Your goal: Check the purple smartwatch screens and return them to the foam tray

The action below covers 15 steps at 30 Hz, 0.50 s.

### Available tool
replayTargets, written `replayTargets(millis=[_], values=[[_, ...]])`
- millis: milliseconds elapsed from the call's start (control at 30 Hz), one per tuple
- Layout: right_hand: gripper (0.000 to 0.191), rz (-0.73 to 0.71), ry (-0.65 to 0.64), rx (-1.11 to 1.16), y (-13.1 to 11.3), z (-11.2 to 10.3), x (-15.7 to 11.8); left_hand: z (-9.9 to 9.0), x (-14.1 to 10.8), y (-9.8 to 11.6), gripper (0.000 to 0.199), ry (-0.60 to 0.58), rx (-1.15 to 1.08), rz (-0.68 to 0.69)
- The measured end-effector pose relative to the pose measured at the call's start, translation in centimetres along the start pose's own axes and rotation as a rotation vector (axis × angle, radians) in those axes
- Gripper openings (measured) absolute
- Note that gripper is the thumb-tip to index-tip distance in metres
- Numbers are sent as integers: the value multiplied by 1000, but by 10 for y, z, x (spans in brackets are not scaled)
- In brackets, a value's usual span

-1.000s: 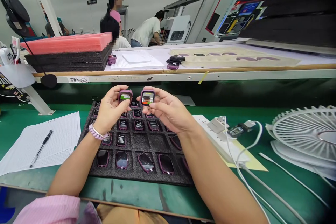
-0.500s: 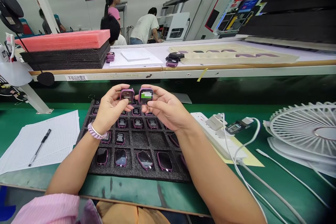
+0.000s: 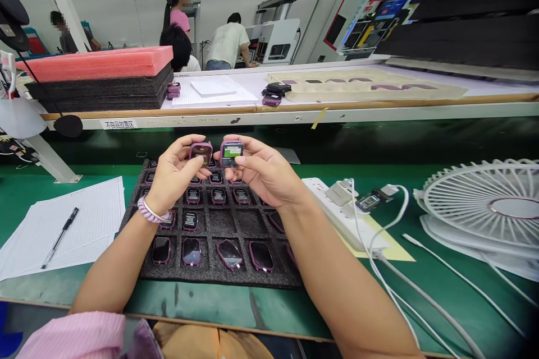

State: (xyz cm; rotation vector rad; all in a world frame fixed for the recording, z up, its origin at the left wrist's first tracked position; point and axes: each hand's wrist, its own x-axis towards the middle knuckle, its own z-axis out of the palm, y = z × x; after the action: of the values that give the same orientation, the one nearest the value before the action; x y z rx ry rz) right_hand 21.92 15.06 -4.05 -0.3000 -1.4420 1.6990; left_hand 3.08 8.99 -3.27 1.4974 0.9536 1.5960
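Foam tray (image 3: pixel 252 224) fills the lower centre. Above it, the left hand (image 3: pixel 174 176) pinches one watch (image 3: pixel 201 152); the right hand (image 3: pixel 263 171) pinches another (image 3: pixel 231 152). Light, rigid, smooth-glassed; probably best gripped by the edges.

- head cam, sole view, looks forward and down, close over left hand (image 3: pixel 174 176) and right hand (image 3: pixel 263 171)
- bench shelf (image 3: pixel 295 115) beyond hands

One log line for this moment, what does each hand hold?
left hand: dark watch | right hand: lit watch | below: foam tray
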Motion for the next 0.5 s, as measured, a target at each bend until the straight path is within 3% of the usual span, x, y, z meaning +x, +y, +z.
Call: replayTargets(millis=[500], values=[[57,10,14,-4,0,2,0,0,-1,1,49,10,-1,-52]])
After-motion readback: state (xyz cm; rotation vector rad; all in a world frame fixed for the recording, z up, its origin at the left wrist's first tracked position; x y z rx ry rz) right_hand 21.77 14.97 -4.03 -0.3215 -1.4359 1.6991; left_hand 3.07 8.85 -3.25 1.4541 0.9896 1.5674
